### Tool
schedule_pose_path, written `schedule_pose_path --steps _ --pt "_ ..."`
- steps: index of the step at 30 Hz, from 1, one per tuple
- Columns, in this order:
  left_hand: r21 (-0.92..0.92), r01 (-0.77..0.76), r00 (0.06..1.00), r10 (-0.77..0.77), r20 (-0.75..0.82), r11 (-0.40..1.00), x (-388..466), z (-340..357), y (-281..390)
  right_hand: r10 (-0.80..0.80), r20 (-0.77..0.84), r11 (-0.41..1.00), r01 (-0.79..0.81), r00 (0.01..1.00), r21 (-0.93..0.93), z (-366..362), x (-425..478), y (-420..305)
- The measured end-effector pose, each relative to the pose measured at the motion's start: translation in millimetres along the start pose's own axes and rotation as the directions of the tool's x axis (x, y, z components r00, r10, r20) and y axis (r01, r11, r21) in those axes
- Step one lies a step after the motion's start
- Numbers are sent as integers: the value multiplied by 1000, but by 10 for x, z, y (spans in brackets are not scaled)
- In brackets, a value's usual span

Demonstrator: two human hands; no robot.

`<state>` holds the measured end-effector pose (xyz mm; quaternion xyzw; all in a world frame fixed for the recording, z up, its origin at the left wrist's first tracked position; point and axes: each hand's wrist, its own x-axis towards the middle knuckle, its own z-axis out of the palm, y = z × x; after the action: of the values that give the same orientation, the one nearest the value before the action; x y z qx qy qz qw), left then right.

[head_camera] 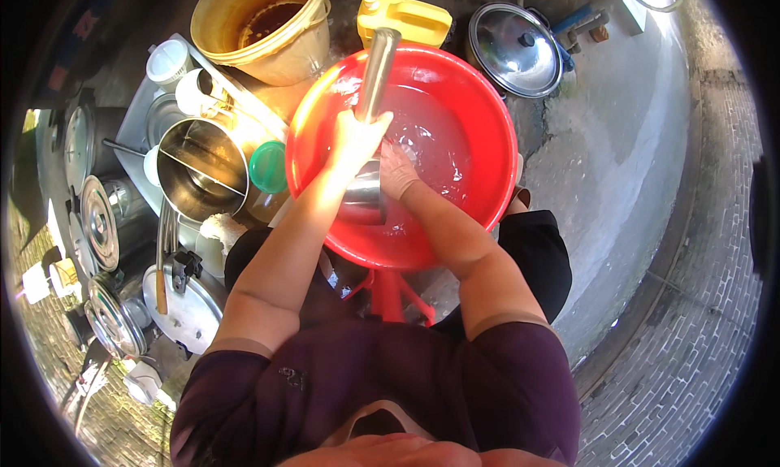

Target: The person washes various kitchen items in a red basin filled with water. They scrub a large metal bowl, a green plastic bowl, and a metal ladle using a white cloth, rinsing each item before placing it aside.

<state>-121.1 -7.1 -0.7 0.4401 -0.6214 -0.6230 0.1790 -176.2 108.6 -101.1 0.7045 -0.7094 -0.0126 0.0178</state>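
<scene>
A red plastic basin (496,181) with cloudy water stands before me on a red support. My left hand (359,135) grips a thick stainless-steel handle (378,71) that slants up over the basin's far rim. Below that hand a steel cylindrical vessel (365,193) lies sideways, low in the basin; the hand hides where handle and vessel meet. At the vessel's right end is my right hand (399,168), its fingers partly hidden at the vessel's edge. Whether it grips anything is unclear.
Left of the basin are a green lid (268,167), a divided steel pot (234,144) and a grey tray (131,126) with white containers. Beyond stand a large stained bucket (298,59) and a yellow jug (420,22). A lidded pot (515,50) is at back right; metal lids (183,308) lie at left.
</scene>
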Motion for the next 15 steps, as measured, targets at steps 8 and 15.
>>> schedule_pose_path --steps 8,15 --pt "-82 -71 997 73 27 994 103 15 -286 312 226 887 -368 923 280 -147 9 -230" --pt "-239 -8 997 26 74 971 -106 -8 68 -101 625 -147 -633 774 760 -374 38 -336"
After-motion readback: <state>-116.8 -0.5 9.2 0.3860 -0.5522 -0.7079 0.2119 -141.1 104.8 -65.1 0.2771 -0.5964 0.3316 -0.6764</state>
